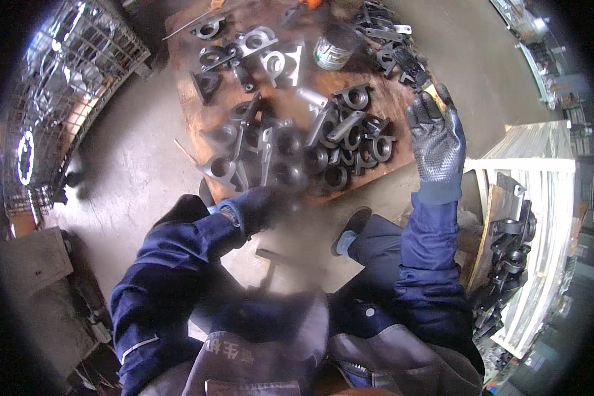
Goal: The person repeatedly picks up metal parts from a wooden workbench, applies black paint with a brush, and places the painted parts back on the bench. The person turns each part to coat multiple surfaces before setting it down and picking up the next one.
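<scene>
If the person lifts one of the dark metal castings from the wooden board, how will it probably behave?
The dark metal casting looks thick and solid, so probably heavy and stiff. Its round ring and flat foot suggest it may tip rather than roll. The left hand is blurred nearest the pile.

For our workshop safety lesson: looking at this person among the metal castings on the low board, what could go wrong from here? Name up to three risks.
1. The castings lie piled loosely near the wooden board's front edge; one could slide off toward the shoe close below.
2. The left hand is blurred beside the pile, so fingers could get pinched between heavy parts.
3. The open can stands among castings; a knock might tip it.
</scene>
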The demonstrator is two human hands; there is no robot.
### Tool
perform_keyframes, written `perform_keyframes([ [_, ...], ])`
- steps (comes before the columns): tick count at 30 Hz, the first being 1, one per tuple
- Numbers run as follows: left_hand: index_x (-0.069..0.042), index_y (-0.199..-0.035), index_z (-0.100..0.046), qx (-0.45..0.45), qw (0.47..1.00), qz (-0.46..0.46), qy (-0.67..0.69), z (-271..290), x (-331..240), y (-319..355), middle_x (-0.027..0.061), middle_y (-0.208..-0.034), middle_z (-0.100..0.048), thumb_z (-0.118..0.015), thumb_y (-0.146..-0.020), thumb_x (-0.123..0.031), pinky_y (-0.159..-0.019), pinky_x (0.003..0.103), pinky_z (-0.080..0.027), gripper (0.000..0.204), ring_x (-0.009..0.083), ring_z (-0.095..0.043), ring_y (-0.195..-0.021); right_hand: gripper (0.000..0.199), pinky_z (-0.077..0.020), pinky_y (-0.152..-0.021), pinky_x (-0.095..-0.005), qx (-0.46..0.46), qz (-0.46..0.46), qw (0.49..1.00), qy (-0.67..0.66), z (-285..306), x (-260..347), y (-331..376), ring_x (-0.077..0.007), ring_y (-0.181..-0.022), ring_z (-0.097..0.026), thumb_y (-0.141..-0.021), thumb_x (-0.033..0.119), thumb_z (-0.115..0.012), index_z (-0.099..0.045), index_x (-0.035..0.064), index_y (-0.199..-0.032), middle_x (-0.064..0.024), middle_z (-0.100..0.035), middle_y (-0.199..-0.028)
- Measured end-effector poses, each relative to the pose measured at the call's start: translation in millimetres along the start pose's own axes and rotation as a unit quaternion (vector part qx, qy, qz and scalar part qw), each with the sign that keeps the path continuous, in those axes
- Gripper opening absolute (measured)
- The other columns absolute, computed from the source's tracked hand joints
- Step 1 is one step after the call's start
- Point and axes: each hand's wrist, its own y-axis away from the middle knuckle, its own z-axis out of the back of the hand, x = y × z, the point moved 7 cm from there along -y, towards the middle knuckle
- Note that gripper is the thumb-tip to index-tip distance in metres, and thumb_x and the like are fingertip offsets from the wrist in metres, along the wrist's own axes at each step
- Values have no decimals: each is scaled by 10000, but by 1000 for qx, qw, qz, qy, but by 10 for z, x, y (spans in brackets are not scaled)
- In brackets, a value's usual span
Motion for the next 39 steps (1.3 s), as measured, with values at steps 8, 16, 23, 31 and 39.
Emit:
perform_keyframes([
  [8,-71,-1067,-659,-22,985,120,-123,536,393,-827,159,-916,-677,-710,-759,-246,-755,372,-538,357,291,-676,-869,406,-446,-1048,-494,-26,17,997,-76,228,6,-1,-353,-1127,-601,-1006,228,-479,-492,5,-1344,-254,-602,-1221],
  [16,-73,-1098,-666,-64,942,265,-195,1062,955,-1615,170,-989,-677,-722,-737,-327,-801,381,-532,445,301,-669,-930,388,-454,-1043,-490,-54,36,997,-45,273,70,44,-366,-1144,-586,-1015,236,-449,-501,-14,-1307,-249,-587,-1241],
  [23,-75,-1125,-672,-69,916,328,-222,1194,1334,-1674,180,-1052,-676,-733,-717,-397,-842,390,-527,523,310,-663,-984,447,-397,-1098,-502,-23,15,992,-119,304,25,17,-383,-1184,-561,-1032,247,-390,-429,-36,-1376,-258,-575,-1268],
  [31,-77,-1156,-679,-87,845,480,-220,1844,2642,-1482,191,-1125,-676,-745,-694,-478,-888,399,-521,615,320,-657,-1045,441,-379,-1100,-538,-41,25,992,-117,220,-85,64,-388,-1153,-589,-1030,235,-369,-443,-48,-1360,-253,-590,-1258],
  [39,-76,-1123,-693,-215,802,545,-110,1674,3276,-1983,169,-1217,-647,-729,-716,-515,-943,397,-497,599,308,-617,-1147,437,-341,-1127,-524,-104,40,992,-64,320,-119,24,-354,-1151,-597,-1031,262,-360,-500,-49,-1304,-215,-615,-1238],
])
